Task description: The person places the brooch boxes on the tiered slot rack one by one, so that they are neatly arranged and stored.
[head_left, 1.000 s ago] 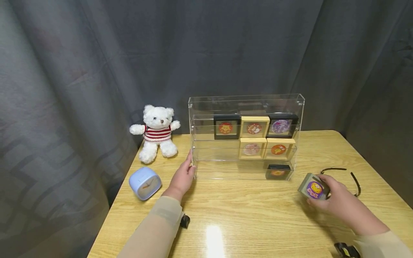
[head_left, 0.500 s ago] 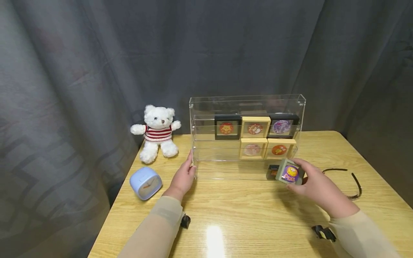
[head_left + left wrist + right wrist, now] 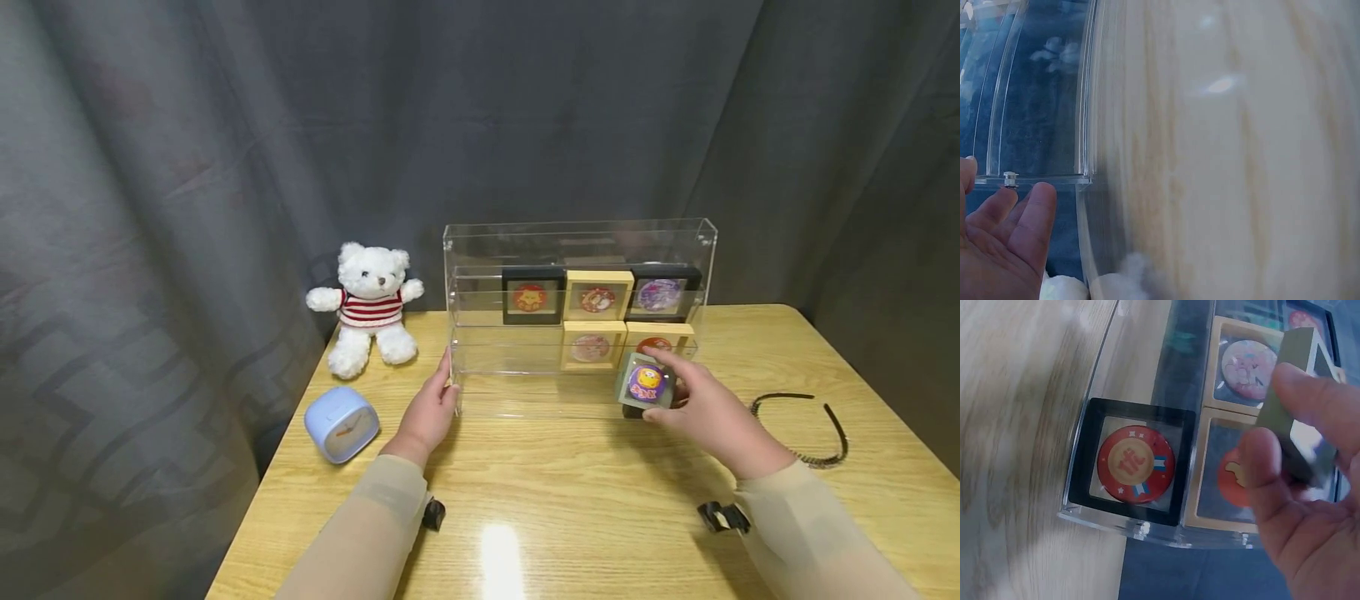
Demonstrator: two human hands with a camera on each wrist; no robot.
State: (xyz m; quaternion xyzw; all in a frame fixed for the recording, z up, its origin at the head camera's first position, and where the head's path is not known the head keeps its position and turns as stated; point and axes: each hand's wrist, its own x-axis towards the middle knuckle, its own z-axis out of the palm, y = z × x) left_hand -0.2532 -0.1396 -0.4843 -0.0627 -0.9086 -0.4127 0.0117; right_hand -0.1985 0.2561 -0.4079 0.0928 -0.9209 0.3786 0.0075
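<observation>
A clear acrylic display shelf (image 3: 510,360) stands mid-table, holding several framed round badges. Against its left side wall, my left hand (image 3: 427,412) rests with its fingertips; the left wrist view shows these fingertips (image 3: 1041,190) at the clear panel. My right hand (image 3: 705,412) pinches a grey-green badge frame (image 3: 647,385) with a purple and yellow badge, between thumb and fingers. It is in front of the shelf's lower right. In the head view it largely hides a black frame (image 3: 1080,456) with a red badge on the bottom tier, and overlaps a yellow frame (image 3: 684,330) above.
A white teddy bear (image 3: 371,310) in a striped shirt sits left of the shelf, with a pale blue clock (image 3: 341,423) in front of it. On the right lies a dark headband (image 3: 840,429). Grey curtains (image 3: 525,108) hang behind the wooden table (image 3: 570,500).
My right hand has carried the grey-green badge frame leftward and slightly up, from beside the headband to the shelf's lower right. The left hand has stayed at the shelf's side.
</observation>
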